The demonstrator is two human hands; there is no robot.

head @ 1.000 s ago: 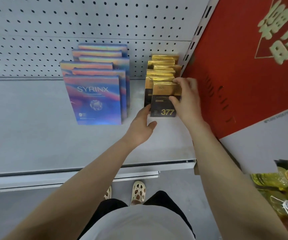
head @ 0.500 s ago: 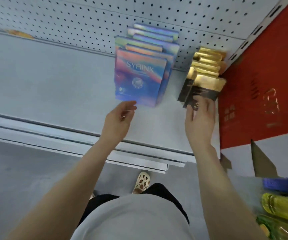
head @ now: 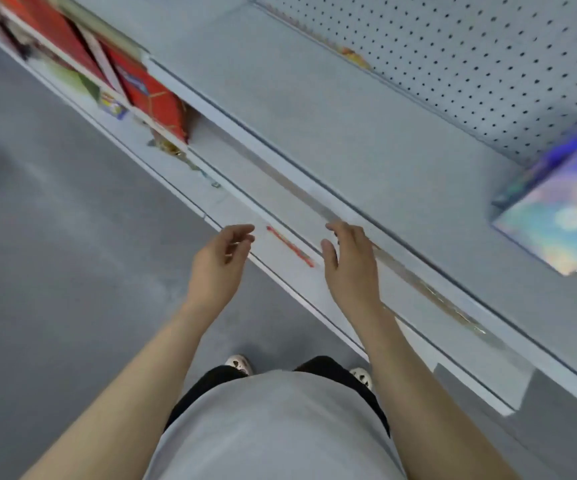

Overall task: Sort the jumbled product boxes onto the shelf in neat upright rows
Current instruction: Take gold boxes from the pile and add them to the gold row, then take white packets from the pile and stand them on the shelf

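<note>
Grey shop floor (head: 55, 271) fills everything to the left of your hands and runs under your feet, and the long grey shelf (head: 366, 140) crosses diagonally beyond your fingertips, with its pegboard back (head: 488, 64) farther off to the upper right. Well to the right of your right hand (head: 349, 265), at the frame edge, stands the row of iridescent product boxes (head: 557, 216), blurred but seemingly upright; the gold ones are out of view, so you cannot judge their row from here. Far beyond your left hand (head: 217, 265), on a lower shelf, sit red cartons (head: 155, 102), too smeared to read. Both your hands are empty with fingers loosely curled, the left hovering over the floor just short of the lower shelf lip (head: 280, 271), the right over that lip beside a red strip (head: 290, 246). The main risk now is your swinging view: with the picture this blurred you may reach before you see the next box clearly and knock it or the finished row over. A smaller risk is your right wrist catching the shelf edge as you turn. No jumbled boxes show near either hand, so you may also waste a reach.
</note>
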